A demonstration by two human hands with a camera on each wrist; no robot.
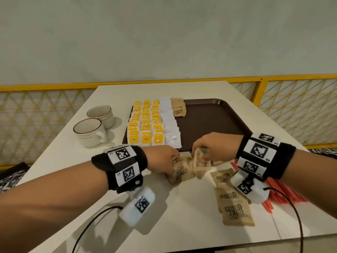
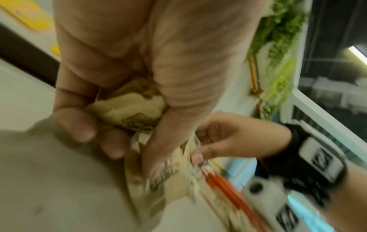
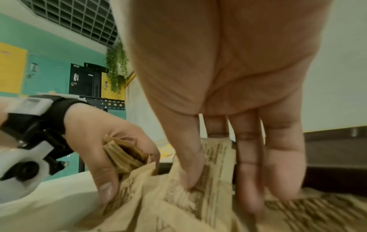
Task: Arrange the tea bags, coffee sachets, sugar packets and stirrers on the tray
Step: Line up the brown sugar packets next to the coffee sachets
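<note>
A dark brown tray [image 1: 215, 117] lies on the white table. Its left part holds rows of yellow tea bags [image 1: 145, 121], a column of white coffee sachets [image 1: 169, 123] and two brown sugar packets [image 1: 179, 107]. In front of the tray lies a loose heap of brown sugar packets [image 1: 184, 170]. My left hand [image 1: 164, 159] grips a bunch of these packets [image 2: 129, 109] in its curled fingers. My right hand [image 1: 213, 148] pinches an upright packet [image 1: 199, 158] between thumb and fingers [image 3: 190, 172]. More sugar packets [image 1: 233, 203] lie at the front right. Red stirrers [image 1: 280, 194] lie under my right wrist.
Two white cups [image 1: 94, 125] with brown rims stand left of the tray. A yellow lattice railing [image 1: 291, 99] runs behind the table. Black cables [image 1: 87, 227] trail from both wrist cameras over the table's front edge.
</note>
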